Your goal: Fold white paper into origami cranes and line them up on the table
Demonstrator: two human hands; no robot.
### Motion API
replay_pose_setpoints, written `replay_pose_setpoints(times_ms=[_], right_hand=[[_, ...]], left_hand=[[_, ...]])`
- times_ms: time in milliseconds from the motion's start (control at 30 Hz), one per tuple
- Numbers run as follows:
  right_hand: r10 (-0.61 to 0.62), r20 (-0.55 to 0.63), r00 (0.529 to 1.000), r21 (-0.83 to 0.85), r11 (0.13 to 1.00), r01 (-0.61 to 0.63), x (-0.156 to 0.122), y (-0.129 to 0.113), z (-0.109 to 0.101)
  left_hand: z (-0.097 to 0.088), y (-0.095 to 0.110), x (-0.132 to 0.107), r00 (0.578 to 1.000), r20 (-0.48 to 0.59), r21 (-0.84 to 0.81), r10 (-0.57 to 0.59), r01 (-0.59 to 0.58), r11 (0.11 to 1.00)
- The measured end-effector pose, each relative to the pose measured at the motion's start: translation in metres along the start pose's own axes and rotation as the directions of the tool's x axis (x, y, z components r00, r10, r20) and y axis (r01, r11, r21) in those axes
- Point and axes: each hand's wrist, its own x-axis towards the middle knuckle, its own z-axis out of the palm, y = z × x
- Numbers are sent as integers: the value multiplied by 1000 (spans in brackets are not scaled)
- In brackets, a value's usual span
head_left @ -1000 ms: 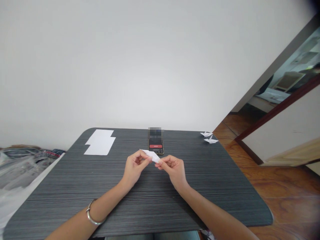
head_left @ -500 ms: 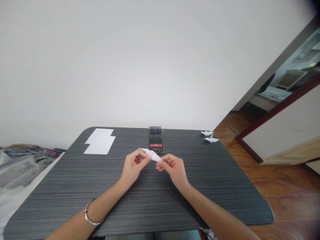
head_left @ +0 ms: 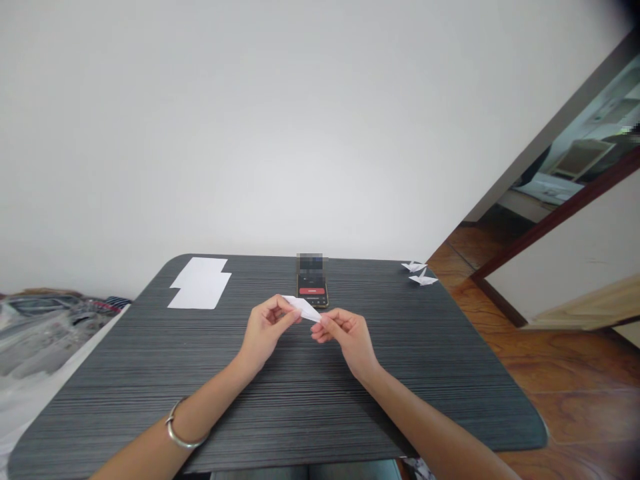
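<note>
A narrow piece of folded white paper [head_left: 306, 309] is stretched between my two hands above the middle of the table. My left hand [head_left: 267, 327] pinches its left part between thumb and fingers, hiding some of it. At the pointed right end, the thumb and fingertips of my right hand [head_left: 347, 337] are closed on the tip. Just behind the paper lies a phone [head_left: 312, 291] with a red bar on its lit screen.
Two white paper cranes [head_left: 414, 267] stand at the table's back right corner. Overlapping white paper sheets [head_left: 203, 287] lie at the back left. The dark table [head_left: 225, 400] meets a wall behind. Plastic-wrapped items [head_left: 50, 333] are to the left.
Both hands keep their hold on the folded paper. The paper and the fingertips have shifted only very slightly.
</note>
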Motion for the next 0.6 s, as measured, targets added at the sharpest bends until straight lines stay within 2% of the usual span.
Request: replay_pose_setpoints(times_ms=[167,333,600], right_hand=[[-24,-4,1000,-13,1000,23,0,0,-1],[-149,-33,988,-59,987,147,-2,3,-1],[-147,-45,988,-126,982,140,1,8,-2]], left_hand=[[-2,2,2,998,-35,-35,-47,46,998],[-2,-2,2,999,-20,-39,-42,42,998],[0,-4,-1,999,24,-17,28,-28,999]])
